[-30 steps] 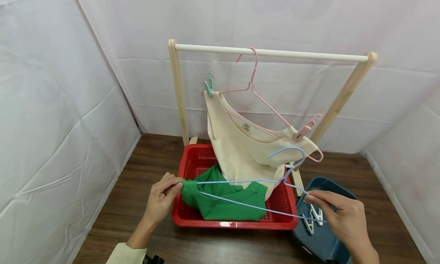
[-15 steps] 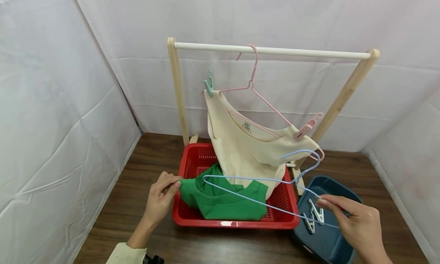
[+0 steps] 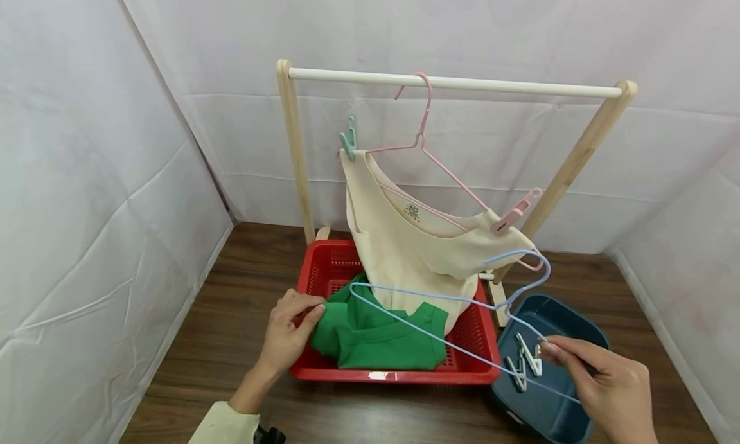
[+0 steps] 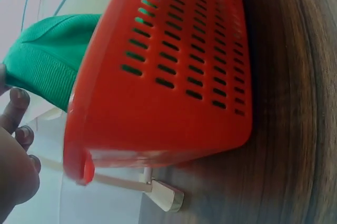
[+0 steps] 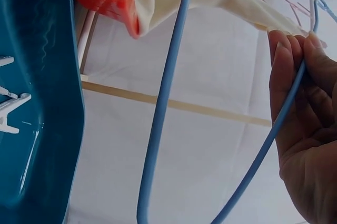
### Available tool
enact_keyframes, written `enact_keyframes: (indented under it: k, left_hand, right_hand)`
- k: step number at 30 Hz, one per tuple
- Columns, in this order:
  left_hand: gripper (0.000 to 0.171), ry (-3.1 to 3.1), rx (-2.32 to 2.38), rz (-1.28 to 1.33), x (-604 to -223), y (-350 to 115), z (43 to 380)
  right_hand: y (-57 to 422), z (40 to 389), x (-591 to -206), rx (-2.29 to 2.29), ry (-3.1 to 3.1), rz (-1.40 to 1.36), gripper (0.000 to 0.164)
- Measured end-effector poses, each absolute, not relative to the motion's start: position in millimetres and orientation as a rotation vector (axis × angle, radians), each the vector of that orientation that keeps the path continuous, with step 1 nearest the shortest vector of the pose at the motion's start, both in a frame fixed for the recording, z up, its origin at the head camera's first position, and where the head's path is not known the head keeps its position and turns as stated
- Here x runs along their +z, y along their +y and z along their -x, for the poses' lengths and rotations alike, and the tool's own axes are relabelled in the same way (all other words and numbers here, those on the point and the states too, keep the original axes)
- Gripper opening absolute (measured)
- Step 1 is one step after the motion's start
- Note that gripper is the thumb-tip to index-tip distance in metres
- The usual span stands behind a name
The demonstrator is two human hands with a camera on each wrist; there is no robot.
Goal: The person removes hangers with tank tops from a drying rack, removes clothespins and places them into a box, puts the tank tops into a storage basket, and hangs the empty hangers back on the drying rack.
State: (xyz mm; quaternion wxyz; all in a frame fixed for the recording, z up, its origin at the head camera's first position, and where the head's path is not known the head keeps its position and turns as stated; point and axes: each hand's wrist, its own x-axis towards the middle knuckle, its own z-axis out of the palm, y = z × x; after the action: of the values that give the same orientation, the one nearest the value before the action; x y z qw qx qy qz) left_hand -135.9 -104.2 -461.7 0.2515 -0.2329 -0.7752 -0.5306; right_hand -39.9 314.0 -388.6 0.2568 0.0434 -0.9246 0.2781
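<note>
With thumb and fingers, my left hand [image 3: 291,335] pinches the left edge of a green shirt [image 3: 387,344]. Most of the shirt lies bunched in a red basket [image 3: 399,374]; the left wrist view shows its ribbed green cloth [image 4: 50,71] raised above the basket rim. At the right, my right hand [image 3: 607,383] pinches one arm of a light blue clothes hanger [image 3: 505,307]. The hanger is tilted over the basket, its far left end above the green shirt and outside the cloth. In the right wrist view, the blue wire [image 5: 164,87] runs past the fingers.
A cream top [image 3: 405,251] hangs on a pink hanger [image 3: 424,119] from a rack's white rail [image 3: 509,88]. A green peg [image 3: 349,141] and a pink peg [image 3: 514,213] clip it. White pegs [image 3: 530,355] lie in a dark blue bin [image 3: 555,418].
The blue hanger has moved right with my right hand, and its left end has come out of the green shirt. My left hand has shifted slightly right, still gripping the cloth.
</note>
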Motion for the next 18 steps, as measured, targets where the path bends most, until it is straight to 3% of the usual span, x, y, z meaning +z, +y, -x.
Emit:
enact_keyframes:
  k: [11, 18]
  left_hand:
    - [0.004, -2.397, -1.045, 0.571, -458, -88, 148]
    - [0.008, -2.417, -0.847, 0.552, -456, -80, 154]
  right_hand:
    - [304, 34, -385, 0.776, -2.505, -0.064, 0.028]
    - [286, 34, -384, 0.691, -2.489, -0.039, 0.021]
